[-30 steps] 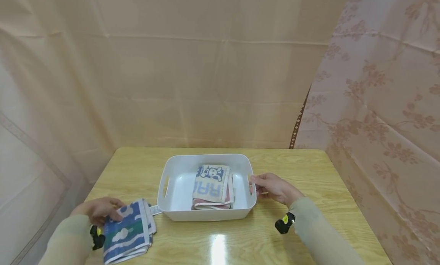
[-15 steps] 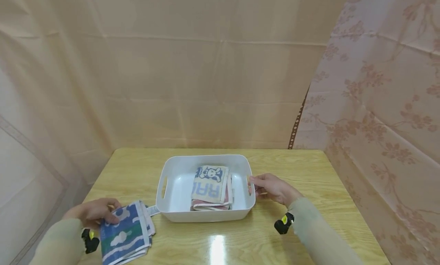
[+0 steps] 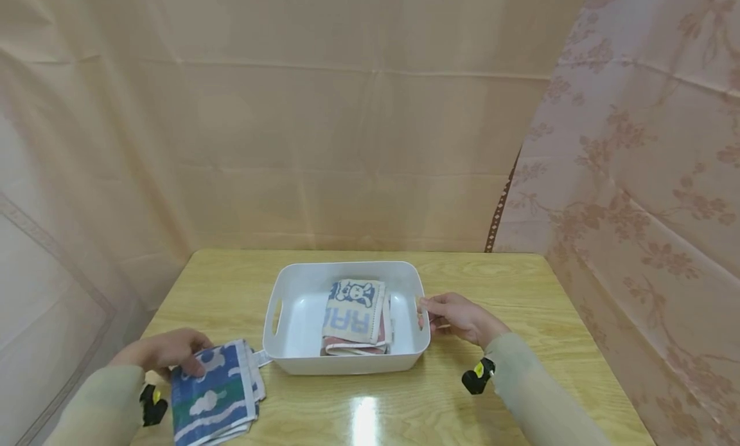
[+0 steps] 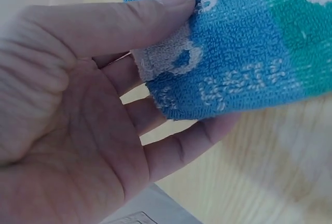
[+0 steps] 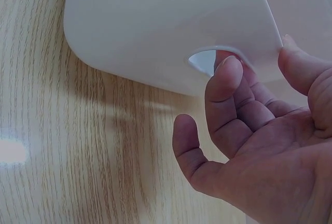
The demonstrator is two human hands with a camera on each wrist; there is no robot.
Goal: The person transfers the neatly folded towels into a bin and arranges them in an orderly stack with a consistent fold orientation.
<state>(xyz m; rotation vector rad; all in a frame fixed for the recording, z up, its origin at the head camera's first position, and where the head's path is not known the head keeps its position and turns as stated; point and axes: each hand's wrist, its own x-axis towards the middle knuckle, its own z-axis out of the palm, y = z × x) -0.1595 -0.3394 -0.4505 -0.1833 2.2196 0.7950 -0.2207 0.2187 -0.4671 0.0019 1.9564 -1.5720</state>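
My left hand (image 3: pixel 173 352) pinches one corner of a folded blue, green and white towel (image 3: pixel 216 391), thumb on top and fingers underneath, as the left wrist view shows. A white tag sticks out from the towel's far corner beside a white plastic basket (image 3: pixel 341 365). Inside the basket lies a folded beige towel (image 3: pixel 355 311) with a blue animal and letters, over a reddish one (image 3: pixel 354 347). My right hand (image 3: pixel 462 319) holds the basket's right side, fingertips in the handle hole (image 5: pixel 205 60) and thumb at the rim. Its little finger hangs free.
Everything stands on a wooden table (image 3: pixel 491 272) with light glare near the front. A beige curtain (image 3: pixel 347 144) hangs behind the table's far edge, and a pink floral curtain (image 3: pixel 647 208) runs along the right.
My left hand and the blue towel have shifted only slightly and stay left of the basket. My right hand keeps its hold on the basket.
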